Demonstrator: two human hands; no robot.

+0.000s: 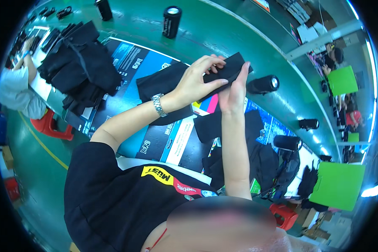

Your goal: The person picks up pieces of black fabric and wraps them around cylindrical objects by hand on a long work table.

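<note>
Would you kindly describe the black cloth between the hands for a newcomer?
Start at the printed table covering, then find the left hand, with a silver band at its wrist. The black cloth sits between that hand and the right hand; unlike neighbouring black pieces, this one has both hands at it.

Floor (40, 176): green, with a yellow line (45, 148) at left
Stools (52, 126): red, one left, one lower right
Strip lights (353, 9): bright white, far right
Panels (338, 185): bright green, at right
</note>
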